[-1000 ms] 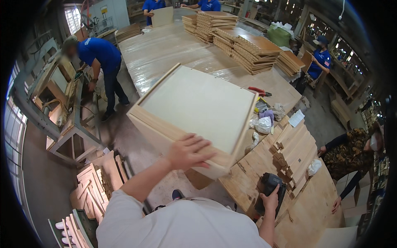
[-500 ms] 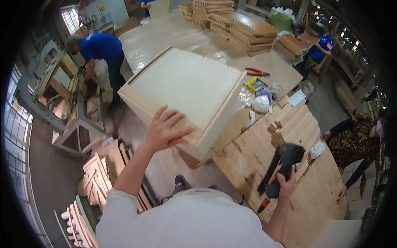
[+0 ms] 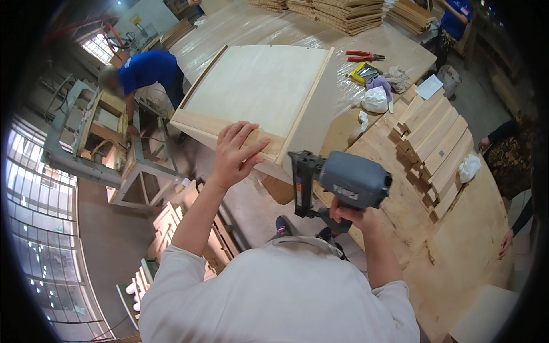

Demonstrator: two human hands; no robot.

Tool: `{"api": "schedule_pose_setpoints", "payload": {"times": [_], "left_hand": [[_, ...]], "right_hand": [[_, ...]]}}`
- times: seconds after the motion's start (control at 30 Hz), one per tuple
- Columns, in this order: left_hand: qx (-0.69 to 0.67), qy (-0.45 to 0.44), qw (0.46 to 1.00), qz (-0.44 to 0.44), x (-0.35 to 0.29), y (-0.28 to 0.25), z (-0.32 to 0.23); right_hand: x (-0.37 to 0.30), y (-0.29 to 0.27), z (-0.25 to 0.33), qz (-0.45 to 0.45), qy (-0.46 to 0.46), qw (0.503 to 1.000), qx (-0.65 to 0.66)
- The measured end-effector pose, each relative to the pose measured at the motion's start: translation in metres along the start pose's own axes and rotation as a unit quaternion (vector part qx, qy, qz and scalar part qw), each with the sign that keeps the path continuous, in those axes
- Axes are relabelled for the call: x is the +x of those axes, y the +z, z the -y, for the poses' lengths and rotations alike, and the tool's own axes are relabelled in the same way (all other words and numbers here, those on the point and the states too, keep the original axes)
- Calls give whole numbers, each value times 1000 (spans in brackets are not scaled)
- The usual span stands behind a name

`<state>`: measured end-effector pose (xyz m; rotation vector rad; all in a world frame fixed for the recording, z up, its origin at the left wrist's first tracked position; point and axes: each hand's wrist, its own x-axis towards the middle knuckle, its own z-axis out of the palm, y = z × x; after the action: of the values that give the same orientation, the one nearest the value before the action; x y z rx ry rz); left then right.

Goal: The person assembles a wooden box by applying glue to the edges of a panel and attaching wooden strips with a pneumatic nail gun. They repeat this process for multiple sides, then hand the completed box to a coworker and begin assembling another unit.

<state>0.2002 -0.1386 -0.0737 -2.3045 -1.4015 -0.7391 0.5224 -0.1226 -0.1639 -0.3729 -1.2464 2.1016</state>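
Observation:
A pale wooden box-like piece [image 3: 246,86], framed around a light flat panel, rests tilted at the near side of a large table. My left hand [image 3: 239,150] lies on its near rail with the fingers stretched out over the wood. In my right hand [image 3: 355,215] is a black and grey pneumatic nail gun [image 3: 349,180], gripped by its handle. The gun's magazine and nose point left, close beside the near right corner of the box; whether they touch it I cannot tell.
Red-handled pliers [image 3: 365,56], a yellow box [image 3: 365,73] and white plastic bags [image 3: 375,99] lie on the table. Wooden strips [image 3: 437,151] cover the workbench at right. A person in blue [image 3: 150,71] bends over a frame at left; another person's hand [image 3: 505,244] hangs at far right.
My right hand has brought the nail gun up and left, from above the workbench to the box's corner. My left hand stays on the rail. The view has shifted.

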Motion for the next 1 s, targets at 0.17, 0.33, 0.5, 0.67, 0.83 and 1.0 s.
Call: {"api": "schedule_pose_setpoints", "payload": {"times": [0.17, 0.33, 0.5, 0.67, 0.83, 1.0], "left_hand": [[1, 4, 1000, 5, 0, 1, 0], [6, 5, 1000, -1, -1, 4, 1], [9, 13, 1000, -9, 0, 7, 2], [8, 9, 1000, -4, -1, 6, 3], [2, 6, 1000, -7, 0, 7, 4], [-12, -4, 1000, -15, -3, 9, 4]], "right_hand": [[6, -1, -17, 12, -1, 999, 33], [3, -6, -19, -6, -14, 999, 41], [6, -11, -22, -3, 24, 1000, 4], [6, -8, -23, -8, -7, 1000, 19], [6, -9, -25, 2, -6, 1000, 6], [7, -11, -32, 18, 4, 1000, -6]]}}
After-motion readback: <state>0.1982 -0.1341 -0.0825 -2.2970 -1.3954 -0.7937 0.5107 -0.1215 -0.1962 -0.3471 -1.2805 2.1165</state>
